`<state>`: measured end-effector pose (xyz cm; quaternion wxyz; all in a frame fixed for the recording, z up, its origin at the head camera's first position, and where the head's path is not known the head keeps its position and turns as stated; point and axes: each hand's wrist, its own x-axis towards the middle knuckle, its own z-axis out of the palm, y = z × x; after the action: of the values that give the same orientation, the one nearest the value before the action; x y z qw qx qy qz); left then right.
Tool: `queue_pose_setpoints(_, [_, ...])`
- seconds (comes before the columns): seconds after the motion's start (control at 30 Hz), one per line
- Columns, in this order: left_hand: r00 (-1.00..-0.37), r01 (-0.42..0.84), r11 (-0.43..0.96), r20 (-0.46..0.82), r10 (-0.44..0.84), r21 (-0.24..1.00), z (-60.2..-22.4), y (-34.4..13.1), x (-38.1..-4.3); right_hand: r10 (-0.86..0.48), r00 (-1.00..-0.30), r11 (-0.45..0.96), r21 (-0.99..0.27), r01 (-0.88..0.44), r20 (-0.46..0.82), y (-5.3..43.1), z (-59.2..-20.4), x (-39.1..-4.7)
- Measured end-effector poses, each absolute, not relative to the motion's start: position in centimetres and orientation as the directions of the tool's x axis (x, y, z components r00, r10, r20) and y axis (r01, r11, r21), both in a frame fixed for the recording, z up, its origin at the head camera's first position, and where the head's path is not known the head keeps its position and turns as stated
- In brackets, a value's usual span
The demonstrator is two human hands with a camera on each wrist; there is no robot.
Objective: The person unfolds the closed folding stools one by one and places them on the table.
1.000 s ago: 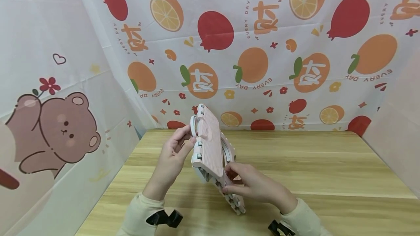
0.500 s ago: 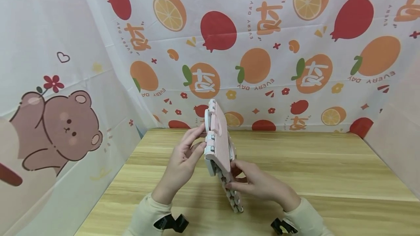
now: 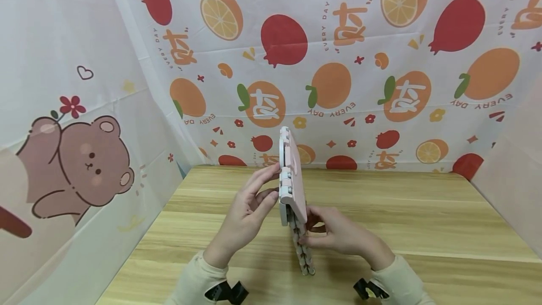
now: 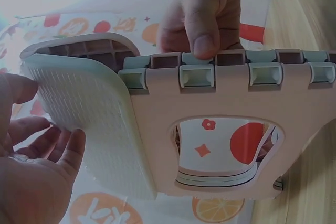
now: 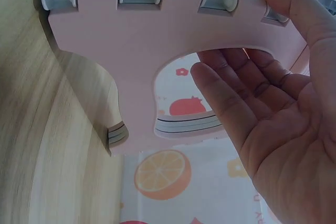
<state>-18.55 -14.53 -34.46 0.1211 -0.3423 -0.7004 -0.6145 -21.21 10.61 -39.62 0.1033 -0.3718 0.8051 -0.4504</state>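
Note:
A folding step stool (image 3: 299,178), pink and pale green, stands on edge on the table, its panels folded close together. My left hand (image 3: 243,213) touches the near edge of its top from the left. In the left wrist view, the fingertips lie against the pale green textured top panel (image 4: 86,103). My right hand (image 3: 340,232) grips the pink leg panel (image 5: 131,40) from the right. Its thumb presses the row of hinge knuckles (image 4: 197,74), while the fingers reach into the rounded cut-out (image 5: 184,87).
The wooden table (image 3: 402,211) extends to both sides of the stool. Behind it hangs a white cloth (image 3: 372,36) printed with fruit; another cloth (image 3: 76,84) with a bear print covers the left side. Each wrist carries a black camera mount (image 3: 228,292).
The left hand has moved to the right, pushing the stool's top with it. The stool has turned nearly edge-on and its halves have closed together. The right hand keeps its grip, shifting slightly right.

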Motion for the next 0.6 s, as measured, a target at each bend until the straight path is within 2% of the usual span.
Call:
queue_pose_setpoints(0.27, [-0.708, 0.655, 0.013, 0.607, 0.362, 0.756, -34.8, -14.0, -18.4, -0.695, -0.696, 0.315, -0.794, -0.519, 0.18, 11.1, -39.6, -21.5])
queue_pose_setpoints(0.6, [-0.762, 0.584, 0.054, 0.524, 0.381, 0.81, -35.2, -14.1, -18.5, -0.695, -0.696, 0.311, -0.798, -0.516, 0.178, 11.7, -39.7, -21.8])
